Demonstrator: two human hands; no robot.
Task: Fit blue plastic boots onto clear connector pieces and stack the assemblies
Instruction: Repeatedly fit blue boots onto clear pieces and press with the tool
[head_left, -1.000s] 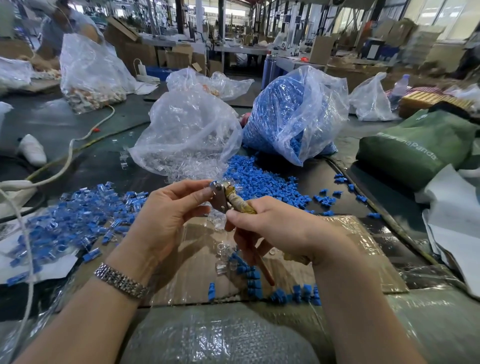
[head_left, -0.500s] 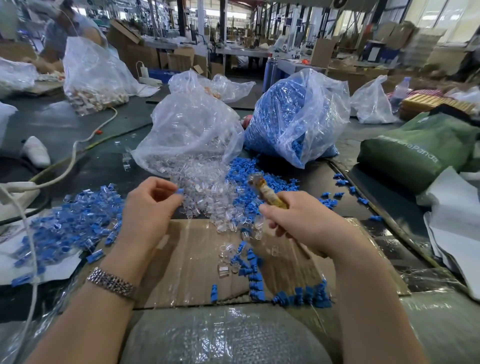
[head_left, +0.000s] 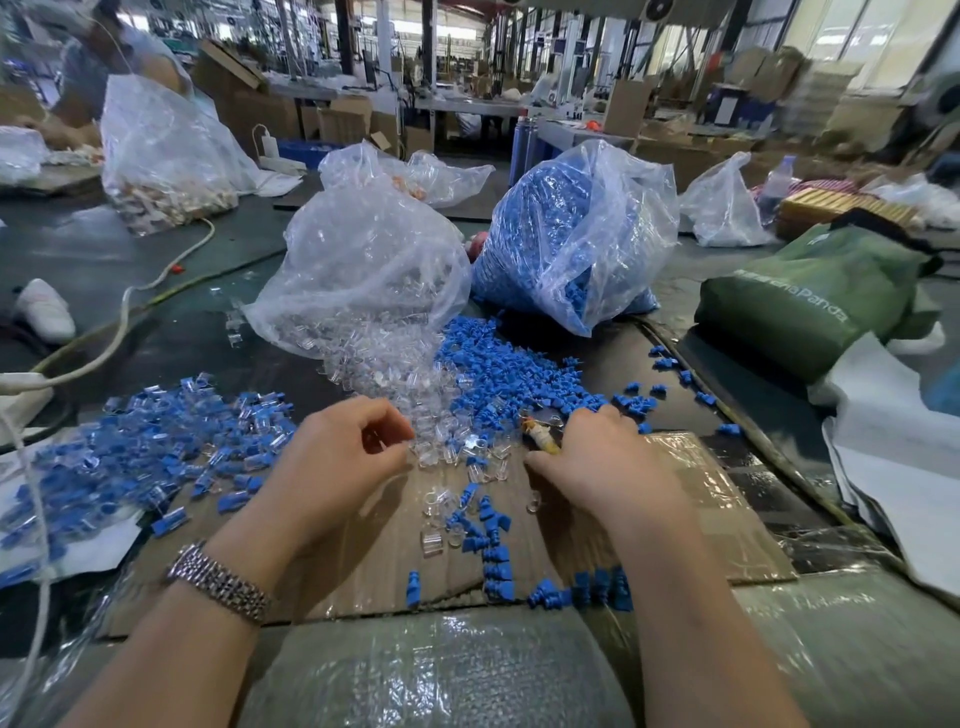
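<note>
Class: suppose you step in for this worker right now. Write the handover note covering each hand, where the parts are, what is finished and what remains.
Left hand: fingers curled at the near edge of the loose clear connector pieces; whether it pinches one cannot be told.
Right hand: grips a yellowish tool, fingers reaching into the loose blue boots.
Stock: clear-piece bag and blue-boot bag behind the loose piles.
Done: pile of fitted assemblies on the left.
Left: scattered parts on the cardboard, both piles and both bags.

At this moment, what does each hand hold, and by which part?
Right hand grips a yellowish stick-like tool along its shaft, tip protruding. Left hand reaches into clear connector pieces; no grip visible.
</note>
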